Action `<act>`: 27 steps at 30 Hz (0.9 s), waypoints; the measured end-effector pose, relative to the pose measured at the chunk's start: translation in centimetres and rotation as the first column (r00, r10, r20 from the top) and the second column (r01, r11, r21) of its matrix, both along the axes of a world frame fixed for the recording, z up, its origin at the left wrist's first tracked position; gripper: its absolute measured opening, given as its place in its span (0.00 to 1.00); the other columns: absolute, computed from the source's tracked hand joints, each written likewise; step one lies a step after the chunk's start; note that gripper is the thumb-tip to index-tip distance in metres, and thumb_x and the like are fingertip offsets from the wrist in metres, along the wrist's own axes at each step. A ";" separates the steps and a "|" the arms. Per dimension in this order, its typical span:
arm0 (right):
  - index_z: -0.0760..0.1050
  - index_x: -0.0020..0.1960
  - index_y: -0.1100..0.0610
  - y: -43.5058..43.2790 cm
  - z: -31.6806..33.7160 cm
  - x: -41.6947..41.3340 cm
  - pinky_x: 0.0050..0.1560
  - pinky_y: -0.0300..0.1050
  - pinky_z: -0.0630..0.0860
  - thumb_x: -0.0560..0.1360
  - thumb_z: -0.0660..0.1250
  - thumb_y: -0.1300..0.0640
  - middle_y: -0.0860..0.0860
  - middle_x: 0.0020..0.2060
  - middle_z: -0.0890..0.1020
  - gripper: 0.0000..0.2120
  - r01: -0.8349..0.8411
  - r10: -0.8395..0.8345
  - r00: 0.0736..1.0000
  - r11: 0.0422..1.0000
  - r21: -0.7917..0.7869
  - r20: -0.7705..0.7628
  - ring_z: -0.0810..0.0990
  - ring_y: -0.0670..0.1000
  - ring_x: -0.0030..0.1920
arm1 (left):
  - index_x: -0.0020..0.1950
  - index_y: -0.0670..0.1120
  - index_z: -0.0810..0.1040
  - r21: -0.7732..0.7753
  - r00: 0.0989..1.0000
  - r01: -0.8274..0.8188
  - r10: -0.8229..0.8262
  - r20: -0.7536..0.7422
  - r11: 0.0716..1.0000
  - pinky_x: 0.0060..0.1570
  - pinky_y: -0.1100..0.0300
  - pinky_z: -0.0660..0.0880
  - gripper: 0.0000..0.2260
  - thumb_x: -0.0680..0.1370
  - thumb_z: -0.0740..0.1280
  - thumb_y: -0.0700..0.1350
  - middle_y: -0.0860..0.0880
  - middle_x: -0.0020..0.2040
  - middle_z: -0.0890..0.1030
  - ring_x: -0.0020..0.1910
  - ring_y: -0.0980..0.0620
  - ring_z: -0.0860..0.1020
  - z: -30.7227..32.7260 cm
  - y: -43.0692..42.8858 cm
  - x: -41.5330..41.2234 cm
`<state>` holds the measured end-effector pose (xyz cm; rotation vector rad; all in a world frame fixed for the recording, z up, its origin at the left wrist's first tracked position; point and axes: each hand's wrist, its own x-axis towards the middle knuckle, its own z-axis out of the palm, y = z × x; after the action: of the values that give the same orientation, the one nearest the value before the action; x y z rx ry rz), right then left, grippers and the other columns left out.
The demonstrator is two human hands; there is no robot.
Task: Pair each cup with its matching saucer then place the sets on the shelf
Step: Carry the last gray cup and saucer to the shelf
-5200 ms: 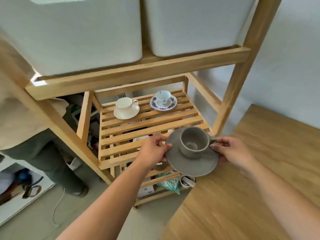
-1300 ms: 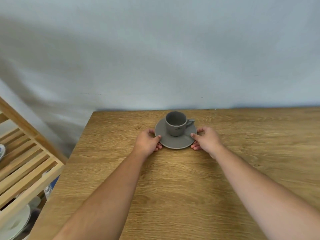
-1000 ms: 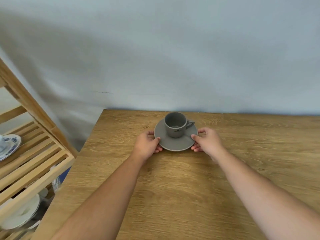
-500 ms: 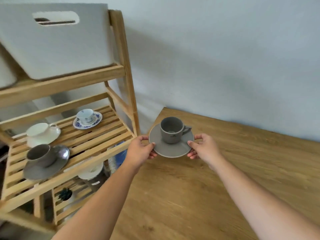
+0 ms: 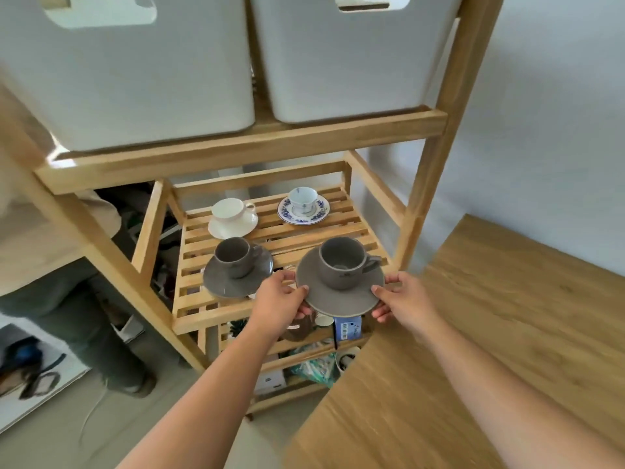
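Grey cup on saucer, centre frame, gripped at its rim between left hand and right hand, over shelf

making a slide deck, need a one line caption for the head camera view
Both hands, left hand and right hand, carry a grey cup on its saucer toward the slatted shelf.
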<state>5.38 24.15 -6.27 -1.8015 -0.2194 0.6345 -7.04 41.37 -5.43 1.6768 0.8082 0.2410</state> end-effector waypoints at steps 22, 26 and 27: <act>0.70 0.55 0.57 10.5 -5.3 9.9 0.29 0.44 0.79 0.75 0.67 0.57 0.55 0.29 0.81 0.11 -0.056 0.060 0.998 0.970 -0.235 0.009 0.79 0.49 0.24 | 0.65 0.47 0.71 0.029 0.966 -0.244 0.246 -0.082 0.969 0.35 0.59 0.80 0.13 0.80 0.61 0.41 0.46 0.43 0.82 0.30 0.55 0.79 -6.5 6.6 9.6; 0.70 0.54 0.56 10.9 -5.5 10.1 0.28 0.40 0.78 0.75 0.67 0.56 0.54 0.31 0.82 0.10 -0.059 0.063 0.998 0.959 -0.278 0.007 0.79 0.47 0.24 | 0.65 0.47 0.72 0.032 0.962 -0.252 0.254 -0.097 0.967 0.31 0.66 0.76 0.13 0.80 0.61 0.41 0.46 0.43 0.82 0.29 0.56 0.79 -6.9 6.9 10.0; 0.71 0.54 0.56 11.0 -5.5 10.1 0.27 0.40 0.78 0.75 0.67 0.56 0.54 0.32 0.83 0.10 -0.056 0.061 0.998 0.957 -0.284 0.006 0.79 0.47 0.24 | 0.66 0.47 0.71 0.028 0.961 -0.256 0.257 -0.097 0.966 0.31 0.65 0.77 0.14 0.80 0.61 0.41 0.47 0.42 0.82 0.29 0.56 0.79 -7.0 6.9 10.0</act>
<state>15.48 35.13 -11.79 -2.0822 -0.1999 0.7236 2.95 48.31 -12.44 1.6062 1.1037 0.3446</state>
